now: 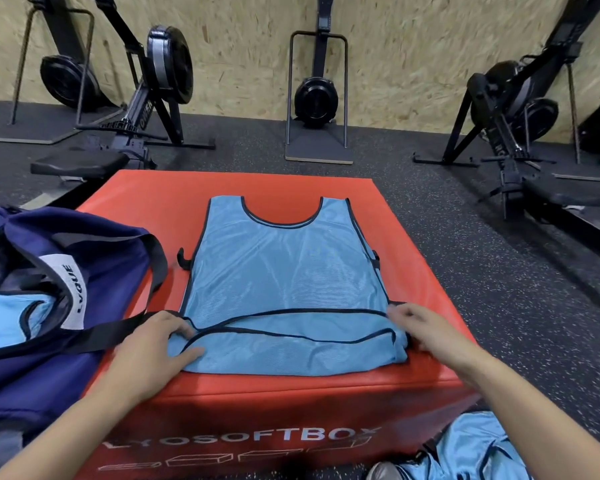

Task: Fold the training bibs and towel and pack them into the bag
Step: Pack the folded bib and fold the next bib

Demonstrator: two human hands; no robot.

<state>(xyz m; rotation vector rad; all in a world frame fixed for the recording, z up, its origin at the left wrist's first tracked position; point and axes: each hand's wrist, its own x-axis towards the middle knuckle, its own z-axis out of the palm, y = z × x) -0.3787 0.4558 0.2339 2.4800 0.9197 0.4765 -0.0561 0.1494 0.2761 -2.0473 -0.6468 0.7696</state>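
Lt-blue mesh bib (284,271) (hem doubled)

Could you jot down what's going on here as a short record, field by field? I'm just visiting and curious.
surface: red soft box
item being folded: light blue bib, lying flat, its near end folded up
left hand: rests on the bib's near left corner
right hand: fingers at the bib's near right corner
bag: dark blue, open, on the left, partly on the box
inside the bag: blue fabric showing
waiting: more blue bibs at lower right
towel: not seen
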